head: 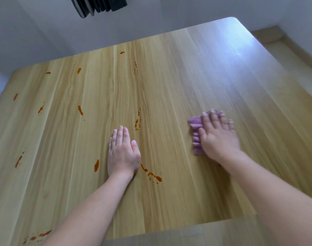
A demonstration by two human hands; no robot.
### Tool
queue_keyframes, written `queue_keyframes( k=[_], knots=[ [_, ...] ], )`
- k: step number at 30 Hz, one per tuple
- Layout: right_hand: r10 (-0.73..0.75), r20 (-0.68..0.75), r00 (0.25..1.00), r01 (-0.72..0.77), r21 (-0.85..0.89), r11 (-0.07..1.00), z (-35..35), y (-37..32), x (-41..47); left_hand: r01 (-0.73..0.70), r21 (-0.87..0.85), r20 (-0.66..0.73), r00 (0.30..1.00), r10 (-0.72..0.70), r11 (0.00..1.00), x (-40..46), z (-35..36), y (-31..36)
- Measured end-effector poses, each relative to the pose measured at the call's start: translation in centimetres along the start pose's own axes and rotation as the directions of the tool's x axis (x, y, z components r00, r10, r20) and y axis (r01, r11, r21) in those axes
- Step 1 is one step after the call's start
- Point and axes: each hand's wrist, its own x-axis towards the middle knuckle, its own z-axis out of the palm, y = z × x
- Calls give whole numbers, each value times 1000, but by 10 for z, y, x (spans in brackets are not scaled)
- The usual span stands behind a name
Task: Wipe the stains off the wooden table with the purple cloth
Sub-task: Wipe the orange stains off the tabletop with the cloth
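Along the left edge the counter (169, 82) ran out of view, cutting off some of the orange-red stains (152, 175) there. More streaks dotted its left half. My left hand (122, 153) lay flat on the wood, fingers straight and together, a streak just beside each side of the wrist. Further right, my right hand (218, 134) pressed down on the purple cloth (196, 132), fingers spread over it; it looked bunched and ridged, mostly hidden under my palm and blurred.

The wooden table (169, 82) was pale yellow-tan with long grain streaks. Orange-red stains (151, 174) (mostly left of frame) dotted it. The cloth (196, 124) was purple.
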Motion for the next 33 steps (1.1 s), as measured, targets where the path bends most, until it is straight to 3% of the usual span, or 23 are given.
queue_keyframes(
  k=[3, 6, 12, 16, 21, 25, 27, 30, 33],
  knots=[
    [145, 37, 989, -145, 2, 989, -5, 37, -5, -2, -6, 2, 1000, 2, 1000, -1, -1, 0],
    [201, -15, 979, -201, 6, 980, 5, 18, -25, -9, -10, 8, 1000, 9, 1000, -2, -1, 0],
    [-110, -98, 989, 119, 83, 989, 40, -71, -100, -9, -7, -7, 1000, 9, 1000, 0, 0, 0],
    [-239, -77, 968, 245, 79, 966, 36, -42, -102, -7, -6, -7, 1000, 6, 1000, -1, 0, 0],
    [81, -74, 994, -78, 39, 996, 23, 35, -81, -5, -2, -7, 1000, 5, 1000, -2, 1, 0],
    [217, -75, 973, -214, 39, 976, 24, 11, -86, -9, -3, -14, 1000, 9, 1000, -1, 1, 0],
    [157, -110, 981, -148, 83, 985, 31, -23, -104, -11, 0, -10, 1000, 11, 1000, -1, 1, 0],
    [-44, -101, 994, 56, 117, 992, 45, -64, -139, -5, 3, -10, 1000, 5, 1000, -2, 0, 0],
    [-188, -96, 977, 199, 125, 972, 45, -55, -145, -11, 4, -9, 1000, 11, 1000, -1, 0, 2]
  ],
)
